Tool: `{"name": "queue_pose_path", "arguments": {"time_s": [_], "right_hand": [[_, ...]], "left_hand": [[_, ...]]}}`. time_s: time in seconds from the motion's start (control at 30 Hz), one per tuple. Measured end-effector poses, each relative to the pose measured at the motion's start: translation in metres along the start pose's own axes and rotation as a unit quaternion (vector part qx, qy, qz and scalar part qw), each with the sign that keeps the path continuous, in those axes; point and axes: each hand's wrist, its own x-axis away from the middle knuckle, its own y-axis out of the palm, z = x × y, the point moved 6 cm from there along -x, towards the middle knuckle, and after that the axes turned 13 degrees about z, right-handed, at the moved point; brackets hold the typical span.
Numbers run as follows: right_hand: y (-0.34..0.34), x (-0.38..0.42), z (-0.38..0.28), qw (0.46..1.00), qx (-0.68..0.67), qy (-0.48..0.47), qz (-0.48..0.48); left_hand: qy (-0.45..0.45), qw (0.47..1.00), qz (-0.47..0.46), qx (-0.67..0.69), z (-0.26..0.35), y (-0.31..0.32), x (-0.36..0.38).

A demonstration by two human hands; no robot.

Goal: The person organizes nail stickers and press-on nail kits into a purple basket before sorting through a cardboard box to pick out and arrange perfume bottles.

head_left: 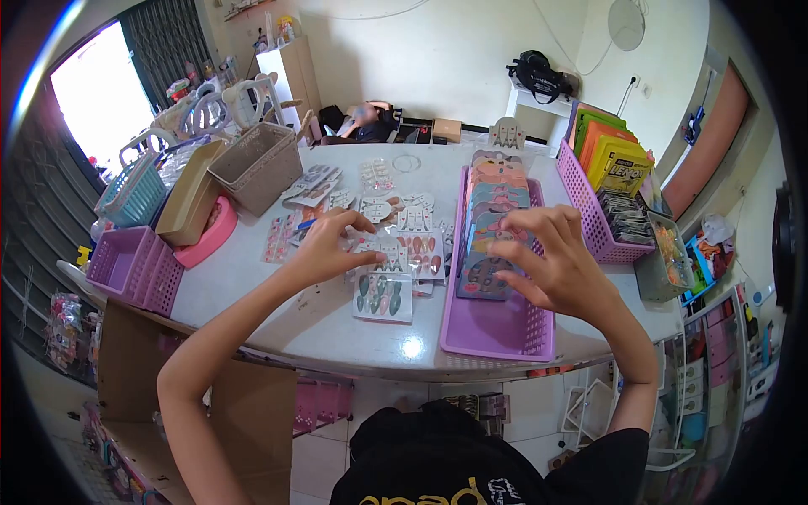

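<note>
My left hand (pixel 330 248) hovers with thumb and forefinger apart over a loose pile of press-on nail packs (pixel 421 248). Nearest the front of that pile lies a pack of green and pink nails (pixel 384 296). On the right, a long purple basket (pixel 497 332) holds a row of overlapping printed cards (pixel 488 278), pastel with cartoon-like patterns. My right hand (pixel 551 261) is over the basket's right side, fingers curled and spread, its fingertips right beside the front cards. A blue pen-like stick (pixel 305 225) shows beside my left hand.
A purple basket of coloured packets (pixel 606 220) stands at the right edge, with a grey bin (pixel 665 261) beside it. To the left are a grey-brown basket (pixel 259 164), a pink tray (pixel 210 236) and stacked purple baskets (pixel 135 268). Behind the table, a person (pixel 374 124) is low down.
</note>
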Motion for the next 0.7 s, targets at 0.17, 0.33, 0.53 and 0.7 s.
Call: {"name": "queue_pose_path", "arguments": {"time_s": [0.17,0.33,0.53,0.7], "right_hand": [[-0.006,0.005,-0.012,0.998,-0.053,-0.033,-0.009],[-0.013,0.006,0.002,0.993,-0.109,0.024,0.038],[-0.033,-0.012,0.008,0.941,-0.285,0.159,0.091],[-0.046,-0.021,0.001,0.918,-0.307,0.189,0.165]], "left_hand": [[0.069,0.996,0.007,-0.056,0.006,0.006,0.005],[-0.052,0.995,-0.054,0.07,0.034,-0.022,-0.002],[0.039,0.996,0.007,0.077,0.121,-0.067,-0.027],[0.163,0.972,0.003,0.17,0.174,-0.042,-0.035]]}}
